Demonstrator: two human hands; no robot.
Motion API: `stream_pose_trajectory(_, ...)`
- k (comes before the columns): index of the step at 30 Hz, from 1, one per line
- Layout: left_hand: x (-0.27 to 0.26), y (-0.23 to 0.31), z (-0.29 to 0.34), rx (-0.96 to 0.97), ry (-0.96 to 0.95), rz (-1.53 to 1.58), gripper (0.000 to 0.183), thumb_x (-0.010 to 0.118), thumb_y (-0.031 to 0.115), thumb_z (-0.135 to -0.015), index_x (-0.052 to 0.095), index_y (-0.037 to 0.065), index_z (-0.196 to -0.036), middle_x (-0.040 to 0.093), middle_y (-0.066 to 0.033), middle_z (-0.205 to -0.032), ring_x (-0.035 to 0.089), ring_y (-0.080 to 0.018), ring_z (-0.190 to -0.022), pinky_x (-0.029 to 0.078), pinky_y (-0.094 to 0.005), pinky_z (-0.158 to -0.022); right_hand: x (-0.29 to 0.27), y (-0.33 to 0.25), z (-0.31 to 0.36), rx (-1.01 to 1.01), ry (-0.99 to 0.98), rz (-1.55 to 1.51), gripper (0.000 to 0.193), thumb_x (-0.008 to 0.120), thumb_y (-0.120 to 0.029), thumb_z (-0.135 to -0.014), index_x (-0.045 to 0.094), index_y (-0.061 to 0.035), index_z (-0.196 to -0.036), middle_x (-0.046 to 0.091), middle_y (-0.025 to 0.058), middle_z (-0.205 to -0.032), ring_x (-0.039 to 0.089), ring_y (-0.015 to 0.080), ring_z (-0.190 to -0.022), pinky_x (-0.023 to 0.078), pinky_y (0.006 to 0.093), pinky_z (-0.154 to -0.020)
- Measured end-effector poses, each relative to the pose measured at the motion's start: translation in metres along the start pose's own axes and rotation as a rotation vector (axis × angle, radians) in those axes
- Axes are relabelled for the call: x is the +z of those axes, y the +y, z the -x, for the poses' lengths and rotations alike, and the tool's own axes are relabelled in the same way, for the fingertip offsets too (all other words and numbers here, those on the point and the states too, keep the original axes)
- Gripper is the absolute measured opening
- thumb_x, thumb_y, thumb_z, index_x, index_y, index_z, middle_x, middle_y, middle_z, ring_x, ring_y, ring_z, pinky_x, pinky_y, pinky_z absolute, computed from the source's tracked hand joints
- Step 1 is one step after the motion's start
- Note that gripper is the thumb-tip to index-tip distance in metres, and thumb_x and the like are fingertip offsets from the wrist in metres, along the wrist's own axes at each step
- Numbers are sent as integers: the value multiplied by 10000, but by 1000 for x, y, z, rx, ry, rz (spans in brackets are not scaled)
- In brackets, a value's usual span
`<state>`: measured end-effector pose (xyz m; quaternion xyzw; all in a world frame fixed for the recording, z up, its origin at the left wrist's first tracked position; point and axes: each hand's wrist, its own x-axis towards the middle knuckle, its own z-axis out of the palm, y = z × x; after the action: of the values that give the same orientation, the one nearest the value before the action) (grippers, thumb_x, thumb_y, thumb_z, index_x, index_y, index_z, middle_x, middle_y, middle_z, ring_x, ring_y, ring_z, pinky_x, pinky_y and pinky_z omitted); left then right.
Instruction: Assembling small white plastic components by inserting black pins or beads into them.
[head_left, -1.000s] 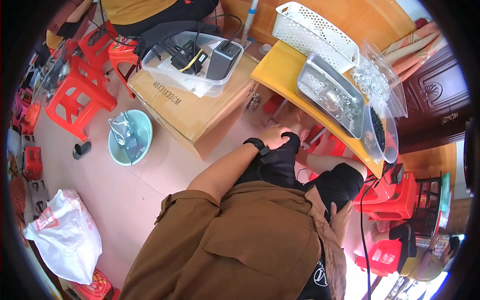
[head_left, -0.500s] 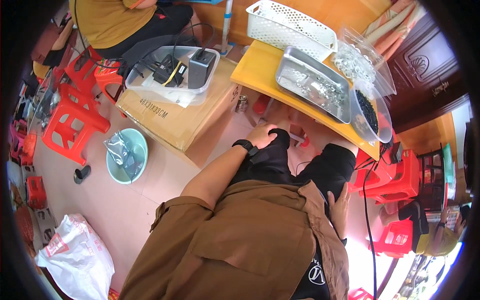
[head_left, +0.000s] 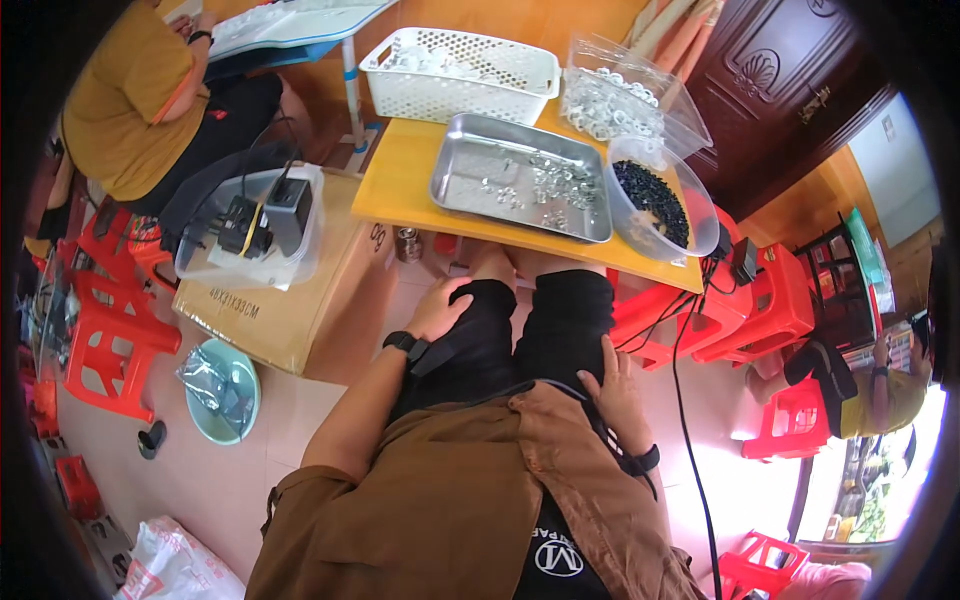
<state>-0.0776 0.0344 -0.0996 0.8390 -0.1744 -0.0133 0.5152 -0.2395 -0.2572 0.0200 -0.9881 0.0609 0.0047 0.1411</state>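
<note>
My left hand (head_left: 437, 310) rests on my left knee, fingers laid over the black shorts (head_left: 470, 335), holding nothing. At the outer side of my right thigh lies my right hand (head_left: 618, 398), its fingers stretched out and nothing in it. Beyond my knees is a yellow table (head_left: 400, 180). On it sits a metal tray (head_left: 465, 195) with small shiny and clear pieces scattered inside. Right of the tray stands a clear round tub (head_left: 706, 235) holding many small black pieces. Behind them are a white perforated basket (head_left: 400, 98) and a clear plastic bag of white rings (head_left: 615, 105).
To the left, a cardboard box (head_left: 240, 320) carries a clear bin (head_left: 190, 255) with black power adapters. A green basin (head_left: 252, 400), red stools (head_left: 120, 345) and a white bag (head_left: 180, 570) are on the floor. A black cable (head_left: 690, 440) hangs at right. Another person (head_left: 130, 100) sits far left.
My view has turned to the right and lifted, so the table and tray appear further left and more fully. My right hand shows more clearly; both hands stay at my legs.
</note>
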Motion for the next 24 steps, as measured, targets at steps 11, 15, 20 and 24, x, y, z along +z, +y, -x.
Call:
stream_pose_trajectory(11, -2, -10, -8, -107, -38, 119, 397, 609, 178, -873, 539, 90, -1254, 552, -115, -1230, 518, -249, -1151, 417, -346, -943, 4, 23, -16, 105, -15, -257, 562, 623, -300, -860, 436, -93, -1348, 505, 180, -1134, 588, 329, -965, 510, 412, -752)
stream_pose_trajectory(15, -16, -13, -19, -303, -82, 466, 378, 605, 147, -893, 532, 34, -1246, 551, -108, -1249, 509, -218, -1174, 407, -336, -980, 32, 97, 0, 462, -174, -987, 405, 595, -238, -885, 546, -62, -1247, 583, 113, -989, 622, 179, -841, 510, 270, -644)
stream_pose_trajectory(20, -66, 20, -29, -418, -112, 563, 285, 567, 66, -915, 551, 0, -1192, 584, -74, -1197, 554, -156, -1107, 436, -281, -932, 0, 172, 40, 425, -280, -211, 288, 649, -165, -822, 647, -41, -1082, 640, 152, -859, 639, 270, -736, 522, 359, -654)
stream_pose_trajectory(24, -97, 69, -22, -265, 22, 299, 203, 609, 14, -870, 607, -34, -1067, 639, -90, -1065, 589, -168, -1025, 455, -283, -915, -55, 193, 15, 373, 113, 207, 201, 654, -114, -791, 667, -30, -973, 636, 162, -873, 630, 291, -756, 512, 373, -694)
